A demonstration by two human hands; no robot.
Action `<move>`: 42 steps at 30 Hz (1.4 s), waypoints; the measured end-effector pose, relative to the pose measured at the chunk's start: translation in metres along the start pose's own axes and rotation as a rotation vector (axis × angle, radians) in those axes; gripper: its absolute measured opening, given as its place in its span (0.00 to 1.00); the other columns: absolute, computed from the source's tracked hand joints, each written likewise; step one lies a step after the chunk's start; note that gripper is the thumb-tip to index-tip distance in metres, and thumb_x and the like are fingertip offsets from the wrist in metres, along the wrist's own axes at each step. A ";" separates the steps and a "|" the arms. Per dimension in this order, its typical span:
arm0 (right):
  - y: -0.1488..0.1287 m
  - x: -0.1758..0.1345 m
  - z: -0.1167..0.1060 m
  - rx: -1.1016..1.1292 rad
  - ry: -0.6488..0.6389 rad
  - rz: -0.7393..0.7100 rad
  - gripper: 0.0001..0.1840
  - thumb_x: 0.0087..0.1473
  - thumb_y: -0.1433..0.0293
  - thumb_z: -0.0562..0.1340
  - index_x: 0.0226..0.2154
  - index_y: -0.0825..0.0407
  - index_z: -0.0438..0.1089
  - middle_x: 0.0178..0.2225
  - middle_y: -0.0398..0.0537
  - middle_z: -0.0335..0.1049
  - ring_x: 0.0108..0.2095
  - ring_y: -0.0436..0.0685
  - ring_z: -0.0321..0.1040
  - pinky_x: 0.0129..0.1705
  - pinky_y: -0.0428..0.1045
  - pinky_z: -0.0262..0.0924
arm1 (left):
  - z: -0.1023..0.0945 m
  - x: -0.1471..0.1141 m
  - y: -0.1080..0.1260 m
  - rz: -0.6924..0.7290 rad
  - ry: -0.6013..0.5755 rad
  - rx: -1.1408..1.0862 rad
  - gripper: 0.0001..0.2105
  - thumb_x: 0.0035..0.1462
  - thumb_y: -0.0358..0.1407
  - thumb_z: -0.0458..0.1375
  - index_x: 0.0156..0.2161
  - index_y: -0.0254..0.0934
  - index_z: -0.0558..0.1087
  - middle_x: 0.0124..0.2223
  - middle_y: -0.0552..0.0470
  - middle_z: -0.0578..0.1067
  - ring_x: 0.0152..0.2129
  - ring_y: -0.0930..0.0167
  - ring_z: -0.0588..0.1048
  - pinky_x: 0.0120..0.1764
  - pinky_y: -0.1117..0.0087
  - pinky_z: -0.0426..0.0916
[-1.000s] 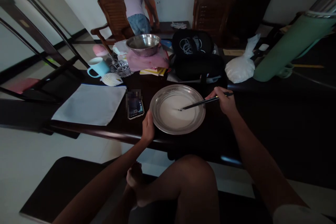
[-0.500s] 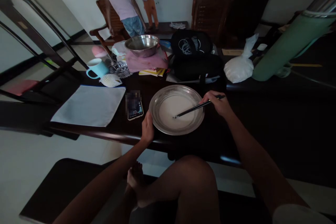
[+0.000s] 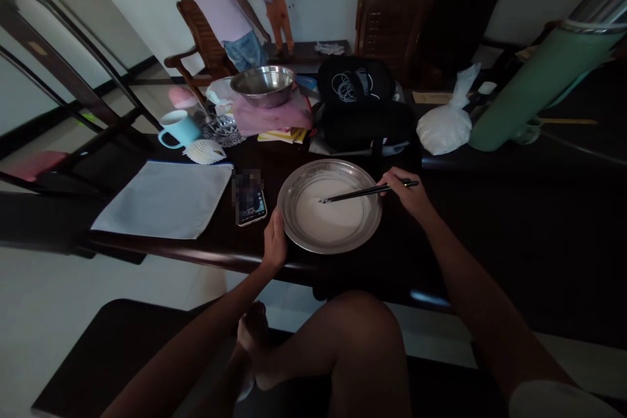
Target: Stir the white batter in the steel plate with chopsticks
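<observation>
A wide metal bowl (image 3: 362, 235) stands near the front edge of the dark table, with a milky white liquid (image 3: 333, 219) in it. My left hand (image 3: 275, 238) grips the bowl's left rim, thumb on top and the other fingers hidden beneath or behind. In my right hand (image 3: 404, 192), closed at the bowl's right side, is a pair of dark chopsticks (image 3: 355, 194). Their tips dip into the liquid left of its middle. A phone (image 3: 251, 199) lies just left of the bowl.
Left of the phone lies a pale zip pouch (image 3: 166, 199). Behind are a blue mug (image 3: 180, 129), a smaller metal bowl (image 3: 264, 86) on pink cloth, and a black case (image 3: 365, 121). A tied bag of white powder (image 3: 445, 129) and green flask (image 3: 533, 88) stand right. Two people are beyond.
The chopstick tips have moved slightly left and away from me through the liquid. My left hand stays on the rim. A person in the background has shifted left.
</observation>
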State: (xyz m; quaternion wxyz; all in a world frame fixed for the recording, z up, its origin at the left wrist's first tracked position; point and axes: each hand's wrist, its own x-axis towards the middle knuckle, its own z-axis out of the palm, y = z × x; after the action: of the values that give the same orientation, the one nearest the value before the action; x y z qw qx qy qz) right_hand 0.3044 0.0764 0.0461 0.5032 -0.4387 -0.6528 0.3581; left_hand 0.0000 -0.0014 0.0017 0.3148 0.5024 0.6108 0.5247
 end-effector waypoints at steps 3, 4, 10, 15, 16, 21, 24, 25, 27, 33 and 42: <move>0.005 0.003 -0.004 0.105 0.097 -0.024 0.25 0.55 0.48 0.61 0.19 0.49 0.67 0.22 0.42 0.69 0.26 0.53 0.67 0.32 0.50 0.61 | 0.000 0.000 0.000 -0.001 -0.008 0.002 0.32 0.61 0.58 0.44 0.52 0.33 0.74 0.54 0.41 0.76 0.55 0.59 0.70 0.60 0.58 0.60; 0.006 0.003 -0.003 0.156 0.100 -0.022 0.25 0.55 0.48 0.61 0.18 0.49 0.66 0.21 0.43 0.70 0.25 0.53 0.67 0.31 0.50 0.61 | 0.000 0.000 0.001 -0.002 -0.011 0.001 0.33 0.61 0.58 0.44 0.52 0.32 0.74 0.54 0.41 0.76 0.55 0.59 0.71 0.60 0.58 0.60; 0.002 -0.003 0.006 0.147 -0.101 0.058 0.21 0.54 0.50 0.62 0.23 0.49 0.72 0.24 0.45 0.76 0.27 0.55 0.72 0.27 0.49 0.61 | 0.001 0.000 0.001 0.029 0.005 0.005 0.32 0.61 0.59 0.44 0.52 0.33 0.74 0.54 0.42 0.76 0.55 0.60 0.71 0.60 0.59 0.61; 0.000 0.001 -0.004 0.162 0.077 0.007 0.25 0.55 0.49 0.60 0.18 0.49 0.69 0.19 0.45 0.73 0.25 0.56 0.73 0.31 0.51 0.65 | 0.002 0.000 0.001 0.028 0.012 0.001 0.33 0.61 0.59 0.44 0.52 0.33 0.74 0.56 0.42 0.75 0.56 0.60 0.70 0.60 0.60 0.60; 0.000 0.001 -0.004 0.179 0.090 -0.001 0.26 0.55 0.48 0.60 0.17 0.48 0.68 0.18 0.45 0.72 0.25 0.56 0.72 0.32 0.52 0.65 | 0.002 0.000 0.001 0.029 0.011 0.000 0.33 0.61 0.59 0.44 0.52 0.33 0.74 0.56 0.42 0.75 0.56 0.60 0.70 0.61 0.60 0.60; -0.009 -0.002 0.006 0.131 -0.120 -0.011 0.22 0.53 0.49 0.62 0.21 0.48 0.72 0.23 0.46 0.76 0.30 0.57 0.75 0.40 0.54 0.68 | 0.001 0.002 -0.001 0.034 0.018 0.006 0.34 0.61 0.59 0.44 0.53 0.33 0.73 0.55 0.41 0.75 0.55 0.60 0.70 0.60 0.60 0.60; -0.013 -0.001 0.006 0.107 -0.059 0.004 0.21 0.52 0.49 0.63 0.22 0.48 0.72 0.25 0.45 0.77 0.31 0.57 0.75 0.42 0.54 0.68 | 0.001 0.002 -0.003 0.031 0.019 0.014 0.34 0.61 0.59 0.44 0.54 0.30 0.73 0.54 0.39 0.75 0.55 0.59 0.71 0.60 0.59 0.61; -0.013 -0.001 0.005 0.114 -0.010 0.013 0.22 0.53 0.48 0.63 0.21 0.48 0.71 0.24 0.45 0.77 0.30 0.57 0.75 0.41 0.54 0.68 | 0.001 0.003 -0.003 0.029 0.020 0.014 0.34 0.62 0.59 0.44 0.54 0.30 0.73 0.54 0.39 0.75 0.55 0.59 0.71 0.60 0.59 0.61; -0.011 0.000 0.003 0.143 0.060 0.021 0.25 0.53 0.47 0.61 0.18 0.48 0.69 0.21 0.45 0.75 0.27 0.57 0.74 0.37 0.53 0.67 | 0.002 0.003 -0.004 0.024 0.025 0.010 0.33 0.62 0.58 0.44 0.54 0.30 0.73 0.55 0.39 0.75 0.55 0.59 0.70 0.60 0.59 0.60; -0.010 -0.002 0.010 0.155 -0.085 -0.017 0.22 0.54 0.50 0.62 0.20 0.48 0.71 0.23 0.45 0.77 0.29 0.57 0.75 0.40 0.53 0.67 | 0.003 0.004 -0.005 0.034 0.053 0.009 0.31 0.62 0.57 0.45 0.52 0.32 0.74 0.54 0.41 0.75 0.55 0.60 0.70 0.60 0.60 0.60; -0.008 0.000 0.008 0.200 0.029 -0.042 0.25 0.57 0.50 0.60 0.18 0.48 0.69 0.19 0.43 0.74 0.25 0.55 0.73 0.35 0.52 0.66 | 0.002 0.008 -0.007 0.049 0.054 -0.013 0.33 0.60 0.60 0.46 0.51 0.32 0.74 0.53 0.42 0.77 0.53 0.60 0.71 0.59 0.61 0.62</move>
State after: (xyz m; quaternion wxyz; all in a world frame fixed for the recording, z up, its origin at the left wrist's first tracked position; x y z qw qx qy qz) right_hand 0.2947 0.0731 0.0509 0.5612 -0.3774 -0.6155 0.4047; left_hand -0.0025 0.0068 -0.0043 0.2886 0.5010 0.6032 0.5495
